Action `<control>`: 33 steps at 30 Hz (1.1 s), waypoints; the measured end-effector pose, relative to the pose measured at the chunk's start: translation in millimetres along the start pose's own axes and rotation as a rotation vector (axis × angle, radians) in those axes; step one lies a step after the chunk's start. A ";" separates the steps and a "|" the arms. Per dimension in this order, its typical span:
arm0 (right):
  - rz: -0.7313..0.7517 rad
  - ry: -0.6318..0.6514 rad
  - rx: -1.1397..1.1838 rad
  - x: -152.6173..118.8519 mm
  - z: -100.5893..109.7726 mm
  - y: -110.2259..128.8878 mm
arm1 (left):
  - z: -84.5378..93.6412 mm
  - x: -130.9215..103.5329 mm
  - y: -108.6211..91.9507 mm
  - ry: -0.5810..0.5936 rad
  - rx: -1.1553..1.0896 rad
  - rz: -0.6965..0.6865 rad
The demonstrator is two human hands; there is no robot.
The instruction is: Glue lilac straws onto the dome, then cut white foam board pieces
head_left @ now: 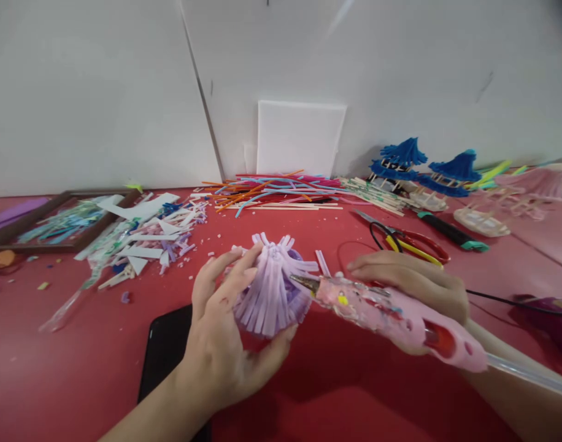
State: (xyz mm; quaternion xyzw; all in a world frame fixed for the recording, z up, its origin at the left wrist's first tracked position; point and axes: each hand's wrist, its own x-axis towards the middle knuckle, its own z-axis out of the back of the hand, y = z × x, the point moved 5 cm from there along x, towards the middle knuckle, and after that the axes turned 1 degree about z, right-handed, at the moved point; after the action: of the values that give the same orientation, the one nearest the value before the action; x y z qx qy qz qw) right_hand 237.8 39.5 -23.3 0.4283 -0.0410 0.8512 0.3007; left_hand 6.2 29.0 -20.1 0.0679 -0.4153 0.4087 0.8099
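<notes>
Strips of lilac fuzzy pipe cleaner fan down from the peak of a small purple roof-shaped model [272, 288]. My left hand [228, 319] is wrapped round its left side and lower edge, fingers closed on it. In my right hand [414, 285] is a pink hot glue gun [377, 313], with a clear glue stick coming out of its back end. The gun's metal nozzle points left and meets the right side of the roof strips; whether it touches them I cannot tell. A short loose lilac strip [322, 263] lies just behind the nozzle.
Scraps of foam and plastic [147, 236] and a brown frame [64, 247] lie left. A black phone [164, 344] is under my left forearm. Coloured pipe cleaners [281, 190], pliers [414, 242], a cutter [451, 232] and blue pavilion models [398, 162] stand or lie behind and right.
</notes>
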 end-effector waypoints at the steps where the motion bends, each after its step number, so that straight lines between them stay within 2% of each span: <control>1: 0.018 0.000 0.019 1.0 -1.4 0.7 | -0.6 -0.3 1.0 0.004 -0.023 -0.003; 3: 0.050 0.002 0.064 4.4 -2.6 2.9 | -1.9 -0.6 3.7 0.018 -0.065 -0.006; 9: 0.050 0.019 -0.014 13.8 -1.8 10.8 | -2.4 -3.1 7.0 0.060 -0.074 -0.063; 16: 0.053 -0.029 -0.043 2.4 -5.6 5.1 | -0.6 -4.0 5.1 0.043 -0.044 -0.105; 25: 0.057 -0.003 -0.087 12.3 -4.9 12.4 | -2.8 -3.4 4.3 0.052 -0.063 -0.090; 33: 0.045 -0.045 -0.086 14.5 -5.3 13.0 | -2.9 -4.2 4.4 0.060 -0.044 -0.099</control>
State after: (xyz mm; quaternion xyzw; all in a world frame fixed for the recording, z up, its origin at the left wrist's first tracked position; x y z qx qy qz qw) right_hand 220.4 37.5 -13.2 0.4328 -0.0940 0.8455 0.2984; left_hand 3.5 30.6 -26.1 0.0583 -0.3959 0.3610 0.8423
